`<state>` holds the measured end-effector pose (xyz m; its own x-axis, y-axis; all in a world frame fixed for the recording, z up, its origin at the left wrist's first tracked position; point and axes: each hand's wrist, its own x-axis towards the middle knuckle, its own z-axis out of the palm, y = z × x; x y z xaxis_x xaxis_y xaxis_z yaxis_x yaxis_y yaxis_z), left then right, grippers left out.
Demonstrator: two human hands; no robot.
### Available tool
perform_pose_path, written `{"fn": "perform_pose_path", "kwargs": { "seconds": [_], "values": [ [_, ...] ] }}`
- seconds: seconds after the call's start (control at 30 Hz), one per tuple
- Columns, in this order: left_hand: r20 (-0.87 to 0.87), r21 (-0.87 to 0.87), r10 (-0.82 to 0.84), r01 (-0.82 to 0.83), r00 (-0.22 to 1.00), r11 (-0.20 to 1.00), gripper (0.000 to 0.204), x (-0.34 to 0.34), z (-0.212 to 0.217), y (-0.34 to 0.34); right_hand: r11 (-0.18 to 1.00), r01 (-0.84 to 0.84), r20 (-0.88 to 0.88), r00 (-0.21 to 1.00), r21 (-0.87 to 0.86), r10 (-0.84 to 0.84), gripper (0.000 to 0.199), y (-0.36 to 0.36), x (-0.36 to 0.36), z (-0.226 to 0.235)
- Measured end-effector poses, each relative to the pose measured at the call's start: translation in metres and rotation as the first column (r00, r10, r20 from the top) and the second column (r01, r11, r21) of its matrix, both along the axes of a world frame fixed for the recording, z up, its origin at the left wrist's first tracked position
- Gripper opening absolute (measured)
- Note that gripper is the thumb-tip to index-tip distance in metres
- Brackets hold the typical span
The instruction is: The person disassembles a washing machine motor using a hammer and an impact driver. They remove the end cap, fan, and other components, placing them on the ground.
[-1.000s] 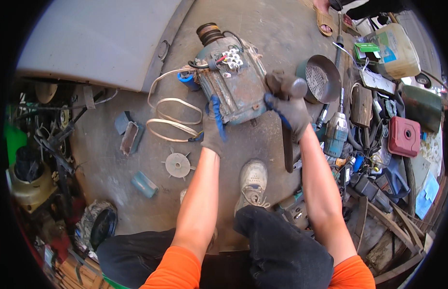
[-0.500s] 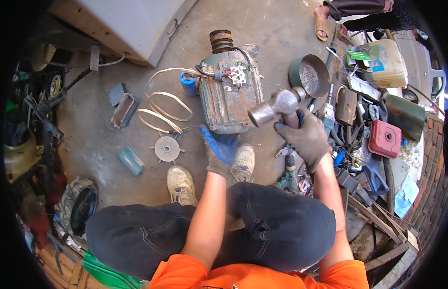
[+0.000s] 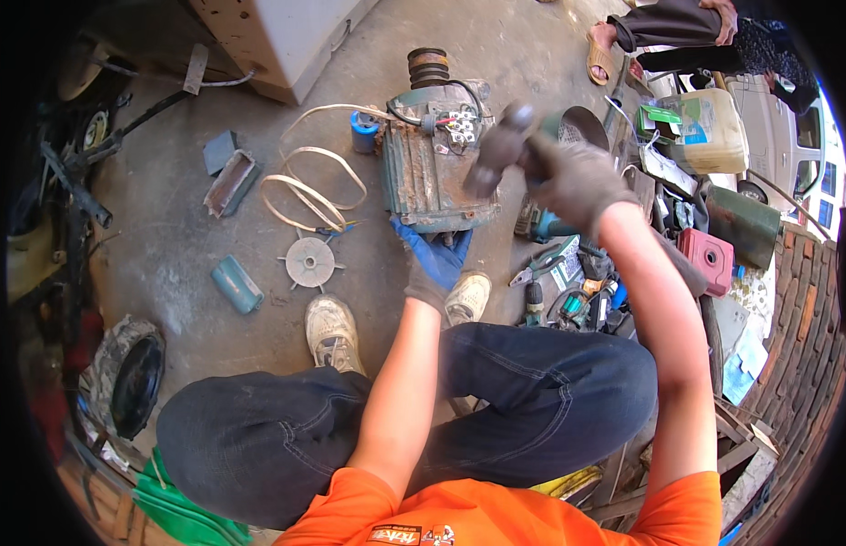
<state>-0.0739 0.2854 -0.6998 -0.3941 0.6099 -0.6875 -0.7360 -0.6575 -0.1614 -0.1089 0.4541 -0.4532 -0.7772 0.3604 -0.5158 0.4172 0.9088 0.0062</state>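
Right grip: gloved right hand (image 3: 576, 177), grey fabric, closed round the handle of a hammer (image 3: 496, 156), blurred steel head raised over the motor. Left grip: left hand (image 3: 432, 264) in a blue-and-grey glove, fingers pressed to the near lower edge of the motor; whether they curl round anything there cannot be told

Nearest: orange shirt, dark denim knees, two worn pale shoes (image 3: 332, 329) on the concrete floor (image 3: 168, 237)

Electric motor (image 3: 437, 168) lies on the floor just ahead of the shoes: ribbed green casing, rusty patches, terminal block with white connectors on top, grooved pulley at the far end

Left of motor: round metal fan disc (image 3: 310, 262) with short blades, flat on the floor; loops of pale flat strap (image 3: 312, 187); a teal cylinder (image 3: 236, 284); a blue capacitor (image 3: 363, 132) beside the casing

Right of motor: a jumble of hand tools (image 3: 559, 282), a red box-shaped part (image 3: 711, 259), a dark green metal can (image 3: 741, 223)

Far: pale plastic jerrycan (image 3: 710, 132); grey cabinet (image 3: 277, 36); another person's sandalled foot (image 3: 601, 50)
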Motion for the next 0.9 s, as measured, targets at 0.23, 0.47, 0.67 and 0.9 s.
{"fn": "perform_pose_path", "kwargs": {
  "seconds": [0.23, 0.47, 0.67, 0.9],
  "values": [
    [-0.039, 0.006, 0.041, -0.041, 0.998, 0.999, 0.097, 0.009, -0.006, 0.011, 0.997, -0.065, -0.051, 0.996, 0.043, 0.067, 0.030, 0.027, -0.006, -0.002],
    [-0.029, -0.017, 0.008, -0.009, 1.000, 1.000, 0.092, 0.018, -0.009, 0.017, 0.992, -0.122, 0.138, 0.982, -0.033, 0.125, 0.033, 0.007, 0.015, -0.020],
    [-0.079, -0.044, 0.022, -0.026, 0.997, 0.999, 0.086, 0.018, -0.001, 0.010, 0.996, -0.072, 0.024, 0.997, 0.053, 0.070, 0.029, 0.023, -0.002, 0.001],
    [-0.033, -0.053, -0.011, 0.010, 0.999, 0.999, 0.090, 0.026, -0.006, 0.011, 0.985, -0.169, 0.120, 0.978, -0.043, 0.173, 0.031, 0.006, 0.015, -0.022]
  ]
}}
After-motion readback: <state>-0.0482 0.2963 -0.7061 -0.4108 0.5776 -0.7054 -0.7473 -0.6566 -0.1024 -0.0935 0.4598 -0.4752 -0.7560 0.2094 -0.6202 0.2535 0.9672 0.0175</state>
